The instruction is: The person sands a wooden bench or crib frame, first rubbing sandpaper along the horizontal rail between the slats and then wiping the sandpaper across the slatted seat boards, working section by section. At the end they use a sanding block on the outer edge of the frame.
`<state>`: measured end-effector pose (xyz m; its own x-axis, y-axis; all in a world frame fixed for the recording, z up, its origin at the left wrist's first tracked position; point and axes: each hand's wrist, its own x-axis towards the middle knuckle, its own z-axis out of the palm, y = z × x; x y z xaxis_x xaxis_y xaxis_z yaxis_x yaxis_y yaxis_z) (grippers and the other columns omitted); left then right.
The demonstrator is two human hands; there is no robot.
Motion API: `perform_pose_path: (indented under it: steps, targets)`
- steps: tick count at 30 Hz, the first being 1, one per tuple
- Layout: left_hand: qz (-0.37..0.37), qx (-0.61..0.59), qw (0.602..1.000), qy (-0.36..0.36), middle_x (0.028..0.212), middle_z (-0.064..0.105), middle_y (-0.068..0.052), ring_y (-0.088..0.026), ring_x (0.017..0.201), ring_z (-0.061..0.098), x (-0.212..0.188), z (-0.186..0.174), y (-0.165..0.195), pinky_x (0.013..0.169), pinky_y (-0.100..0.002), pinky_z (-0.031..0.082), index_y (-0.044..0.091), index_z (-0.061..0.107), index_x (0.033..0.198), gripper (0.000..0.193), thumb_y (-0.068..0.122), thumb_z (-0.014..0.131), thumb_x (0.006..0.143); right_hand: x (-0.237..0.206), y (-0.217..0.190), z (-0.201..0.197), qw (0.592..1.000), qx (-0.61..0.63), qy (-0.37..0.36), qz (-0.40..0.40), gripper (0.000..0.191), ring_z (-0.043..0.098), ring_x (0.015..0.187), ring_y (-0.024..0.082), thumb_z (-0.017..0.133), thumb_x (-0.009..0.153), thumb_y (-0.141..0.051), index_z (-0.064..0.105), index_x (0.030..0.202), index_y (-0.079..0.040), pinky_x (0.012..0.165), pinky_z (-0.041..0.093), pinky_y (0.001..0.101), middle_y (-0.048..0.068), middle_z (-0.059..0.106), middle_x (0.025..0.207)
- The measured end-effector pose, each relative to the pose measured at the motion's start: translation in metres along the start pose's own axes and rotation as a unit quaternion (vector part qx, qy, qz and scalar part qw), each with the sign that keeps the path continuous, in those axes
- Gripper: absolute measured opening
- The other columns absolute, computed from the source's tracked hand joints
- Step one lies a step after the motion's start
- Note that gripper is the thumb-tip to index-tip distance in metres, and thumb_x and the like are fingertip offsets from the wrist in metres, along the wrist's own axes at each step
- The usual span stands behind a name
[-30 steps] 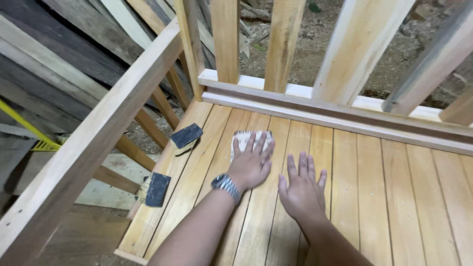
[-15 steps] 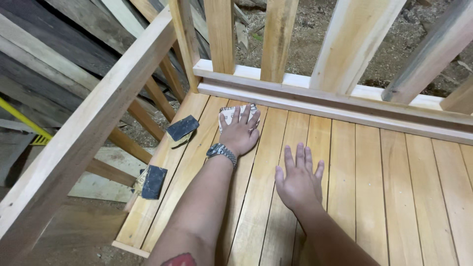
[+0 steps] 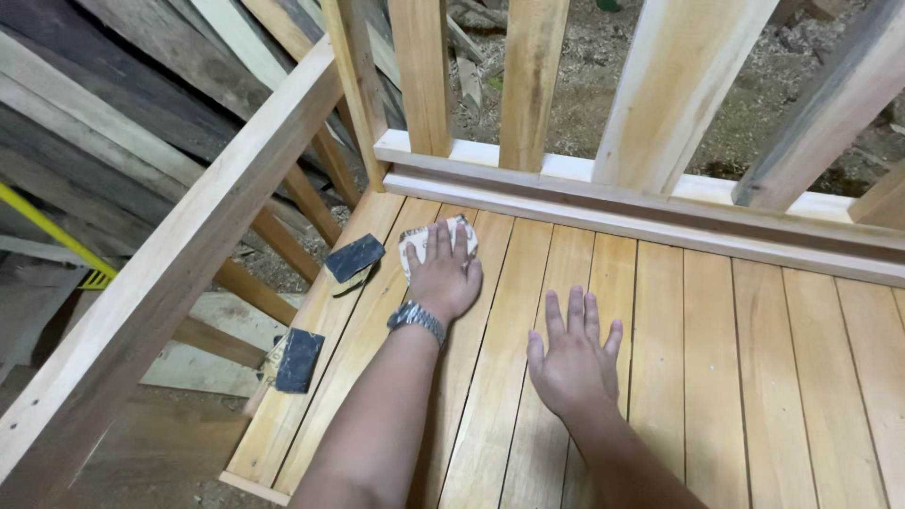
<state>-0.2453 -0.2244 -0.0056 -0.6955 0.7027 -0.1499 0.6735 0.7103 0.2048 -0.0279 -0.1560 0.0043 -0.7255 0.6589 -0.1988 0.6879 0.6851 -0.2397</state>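
Nearest the camera, the right hand [image 3: 573,358] lies flat on the slatted wooden floor [image 3: 754,377], palm down and fingers spread, holding nothing; its grip is wide open and appears only to prop the person. A little farther out and to the left, the left hand [image 3: 443,273], with a metal wristwatch [image 3: 416,319] on its wrist, presses down on a pale sheet of sandpaper [image 3: 415,240]. Its fingers are laid flat over the sheet rather than curled round it, so the paper is pinned between palm and boards, its corners showing past the fingertips. The sandpaper thus sits directly under the left hand and well apart from the right, so the left is the nearer by far. The forearm and hand run along the floor slats, whose long axis points away toward the bottom rail [image 3: 641,212] of the railing just beyond the fingertips. To the left of that hand, on the floor's edge board, lie two dark sandpaper pieces, one near [image 3: 300,360] and one farther [image 3: 353,258], neither touched.
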Motion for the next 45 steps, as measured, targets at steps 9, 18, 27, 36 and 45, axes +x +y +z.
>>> perform_pose_path:
  steps: [9, 18, 27, 36, 45]
  targets:
    - [0.063, -0.001, 0.998, 0.025, 0.17, 0.013, -0.016, -0.028, 0.158, 0.012, -0.029, 0.017, -0.017, 0.122, -0.057, 0.007, 0.003, 0.023, 0.16, 0.075, 0.04, 0.039, 0.096, -0.002, -0.003, -0.006, 1.0, 0.02, 0.002, 0.003, 0.071, 0.008, 0.154, 0.031, 0.043, 0.096, -0.047, 0.026, 0.159, -0.018, 0.119, 0.006, 0.0621, 0.015, 0.014, 0.167]
    - [0.011, 0.011, 1.0, -0.022, 0.17, 0.011, -0.011, -0.03, 0.157, 0.011, 0.02, -0.009, -0.011, 0.119, -0.069, 0.004, 0.018, 0.023, 0.162, 0.075, 0.041, 0.04, 0.093, -0.001, -0.003, -0.009, 1.0, 0.008, -0.023, 0.016, 0.074, 0.005, 0.154, 0.028, 0.041, 0.095, -0.047, 0.022, 0.163, -0.021, 0.119, 0.002, 0.0593, 0.013, 0.009, 0.172]
    - [0.02, 0.022, 0.999, -0.025, 0.172, 0.011, -0.004, -0.032, 0.157, 0.008, -0.027, 0.012, -0.012, 0.117, -0.073, 0.0, 0.015, 0.019, 0.162, 0.076, 0.042, 0.038, 0.094, -0.001, -0.004, -0.01, 1.0, 0.008, -0.014, 0.011, 0.074, 0.006, 0.153, 0.03, 0.041, 0.095, -0.047, 0.024, 0.162, -0.02, 0.118, 0.003, 0.0603, 0.015, 0.011, 0.171]
    - [-0.019, 0.024, 0.999, -0.023, 0.172, 0.009, -0.007, -0.036, 0.157, 0.005, 0.012, 0.001, -0.01, 0.116, -0.073, 0.001, 0.012, 0.018, 0.161, 0.073, 0.042, 0.035, 0.096, -0.002, -0.001, -0.008, 1.0, 0.002, -0.008, 0.006, 0.069, 0.007, 0.155, 0.029, 0.042, 0.097, -0.046, 0.025, 0.158, -0.019, 0.121, 0.004, 0.0596, 0.013, 0.012, 0.168]
    - [0.074, 0.029, 0.996, -0.042, 0.172, 0.01, -0.007, -0.034, 0.157, 0.005, -0.036, 0.001, -0.014, 0.117, -0.073, -0.003, 0.014, 0.018, 0.162, 0.074, 0.045, 0.035, 0.097, -0.002, -0.002, -0.008, 1.0, 0.009, -0.005, 0.007, 0.07, 0.008, 0.155, 0.029, 0.042, 0.097, -0.048, 0.025, 0.159, -0.019, 0.12, 0.005, 0.0606, 0.014, 0.013, 0.167]
